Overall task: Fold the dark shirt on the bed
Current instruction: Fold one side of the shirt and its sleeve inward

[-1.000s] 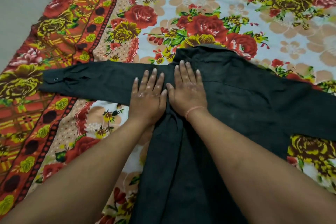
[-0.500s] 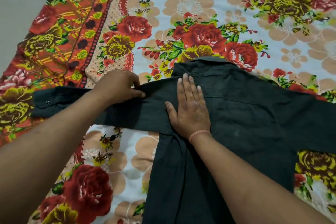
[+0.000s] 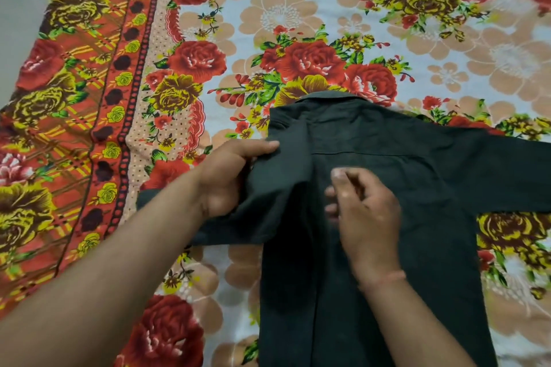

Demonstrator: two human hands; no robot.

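Floral bedsheet (image 3: 89, 98) covers the bed across the frame. At centre left, the left hand (image 3: 229, 176) is clenched on the left sleeve (image 3: 268, 208) of the dark shirt (image 3: 417, 188), with the cloth bunched at the shoulder edge. The shirt lies back-up at centre right, collar (image 3: 334, 97) toward the top. The right hand (image 3: 366, 211) is over its back, fingers bent and blurred; grasp cannot be told. The right sleeve (image 3: 507, 173) runs to the right edge.

The shirt (image 3: 447, 188) runs off the bottom edge, its one sleeve (image 3: 521, 176) off the right edge. The right grip (image 3: 366, 217) is blurred; whether it pinches cloth is unclear. The left grip (image 3: 226, 179) and forearm hide much of the other sleeve (image 3: 256, 217).
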